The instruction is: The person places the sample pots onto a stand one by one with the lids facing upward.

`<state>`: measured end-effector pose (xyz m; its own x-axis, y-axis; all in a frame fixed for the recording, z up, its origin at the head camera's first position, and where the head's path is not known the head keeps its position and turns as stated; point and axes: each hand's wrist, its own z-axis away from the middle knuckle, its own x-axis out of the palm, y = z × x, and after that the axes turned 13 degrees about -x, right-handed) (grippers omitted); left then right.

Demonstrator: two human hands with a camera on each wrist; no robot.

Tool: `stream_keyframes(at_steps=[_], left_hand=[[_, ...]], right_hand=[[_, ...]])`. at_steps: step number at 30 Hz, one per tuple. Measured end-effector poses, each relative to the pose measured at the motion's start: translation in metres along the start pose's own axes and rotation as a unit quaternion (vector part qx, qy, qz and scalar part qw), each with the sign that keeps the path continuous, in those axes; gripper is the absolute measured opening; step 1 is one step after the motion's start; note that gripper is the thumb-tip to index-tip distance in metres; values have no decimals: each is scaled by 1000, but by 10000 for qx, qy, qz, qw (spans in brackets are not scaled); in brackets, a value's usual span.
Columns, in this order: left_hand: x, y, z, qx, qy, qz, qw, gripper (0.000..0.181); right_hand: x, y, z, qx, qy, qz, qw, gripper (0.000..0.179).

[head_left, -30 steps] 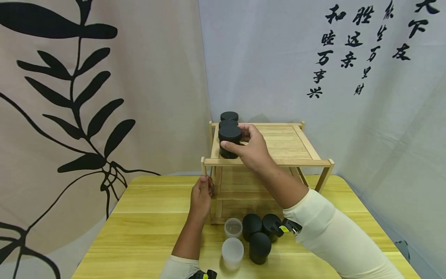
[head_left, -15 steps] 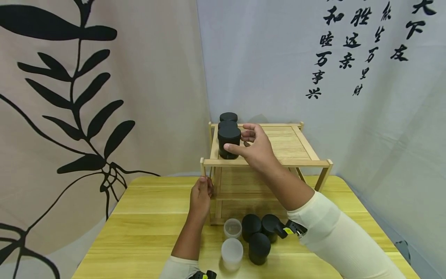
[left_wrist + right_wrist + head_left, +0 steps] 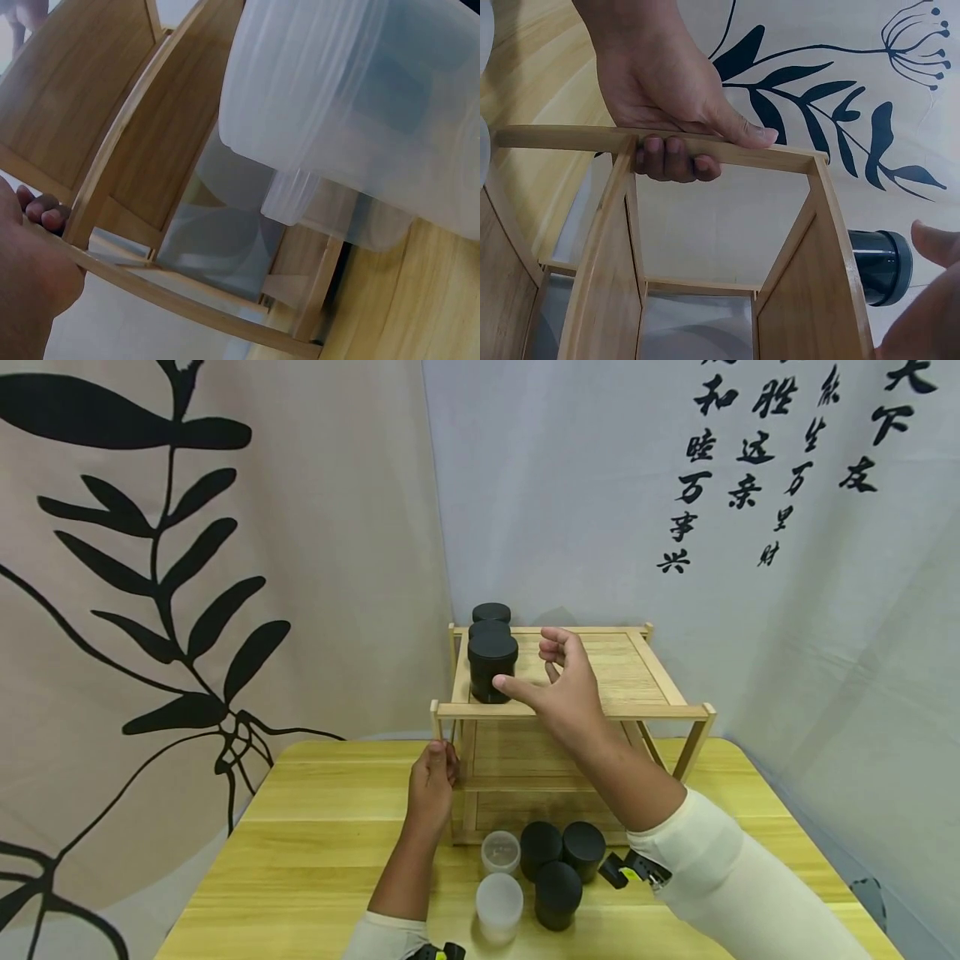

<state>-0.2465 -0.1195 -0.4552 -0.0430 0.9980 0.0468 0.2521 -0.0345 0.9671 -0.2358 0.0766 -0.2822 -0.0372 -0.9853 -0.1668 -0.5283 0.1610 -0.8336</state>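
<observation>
My left hand (image 3: 431, 789) grips the left front post of a wooden tiered shelf (image 3: 622, 672); in the right wrist view its fingers curl round the post (image 3: 735, 152), thumb along it. On the top tier's left side, black lidded jars stand in a row, the front jar (image 3: 492, 670) nearest me. Just right of that jar is my right hand (image 3: 566, 693), thumb and fingers spread and holding nothing. The right wrist view shows a gap between its thumb (image 3: 934, 241) and the black jar (image 3: 885, 266).
Before the shelf on the wooden table (image 3: 300, 860) stand two translucent jars, one nearer me (image 3: 499, 906) and one behind (image 3: 500, 852). Several black jars (image 3: 558, 893) cluster to their right. The lower tier (image 3: 510, 756) lies under the top one. Printed curtains hang behind.
My right hand has let go of the front black jar and drawn off to the right, its fingers spreading. The jar stays on the top tier. My left hand keeps its grip.
</observation>
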Motion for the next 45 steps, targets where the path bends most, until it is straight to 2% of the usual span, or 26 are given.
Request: stream_keyframes(at_steps=[7, 15, 25, 35, 45], left_hand=[[0, 0, -1, 3, -63, 23, 10000, 63], [-1, -1, -2, 18, -7, 19, 10000, 67], [0, -1, -2, -53, 47, 75, 9999, 67], [-1, -1, 0, -161, 30, -7, 9999, 71], [-1, -2, 0, -182, 8, 22, 9998, 71]], right_hand=[[-2, -1, 15, -5, 34, 85, 10000, 95], [-2, 0, 35, -425, -51, 107, 9990, 96], [-4, -4, 56, -100, -403, -285, 9987, 94], [-4, 3, 71, -522, -210, -620, 9965, 90], [-7, 6, 86, -852, -238, -558, 9945, 93]])
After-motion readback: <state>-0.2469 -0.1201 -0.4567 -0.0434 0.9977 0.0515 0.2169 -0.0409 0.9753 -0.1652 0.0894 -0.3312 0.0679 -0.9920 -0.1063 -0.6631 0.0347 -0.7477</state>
